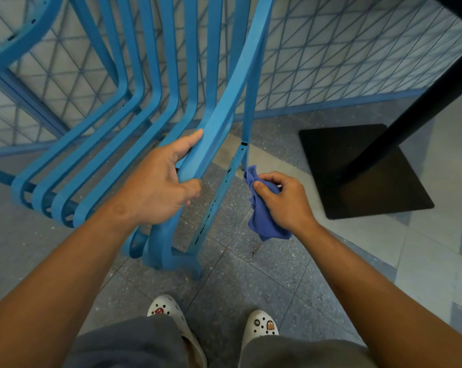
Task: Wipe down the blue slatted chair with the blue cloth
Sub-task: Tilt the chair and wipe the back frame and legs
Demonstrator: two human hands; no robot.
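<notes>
The chair (134, 107) fills the left and far part of my view, tipped so its blue slats sweep from far down toward me, their curved ends near the speckled floor (251, 282). My left hand (160, 187) grips the rightmost slat, thumb along its far edge and fingers curled round it. Just right of that slat runs a thin blue leg (219, 192) with black marks along it. Right of the leg, my right hand (283, 200) pinches the bunched cloth (264, 221), fingers curled on it; its top corner lies close beside the leg, whether touching I cannot tell. Further right stands a black table base (362, 171) with its post (410, 115).
</notes>
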